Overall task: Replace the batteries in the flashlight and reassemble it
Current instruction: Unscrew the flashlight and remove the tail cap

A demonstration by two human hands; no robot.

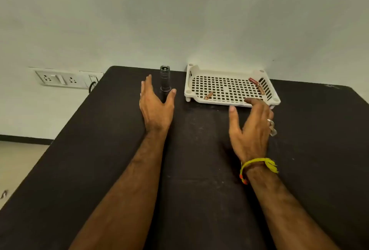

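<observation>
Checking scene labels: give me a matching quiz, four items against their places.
Items:
1. flashlight
2. lone battery
3. left hand
4. right hand

Places:
A. at the tray's near edge
B. standing upright on the black table
C. in the tray, left side
D. open around the flashlight's base

Pairs: 1-B, 2-C, 3-D, 4-A

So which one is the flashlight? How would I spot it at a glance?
Start at the black table and look to its far edge by the wall, just left of the white perforated tray. The flashlight stands upright there, between the thumb and fingers of the open left hand. It is the only dark, ridged metal cylinder; the batteries in the tray are small and reddish.
</observation>
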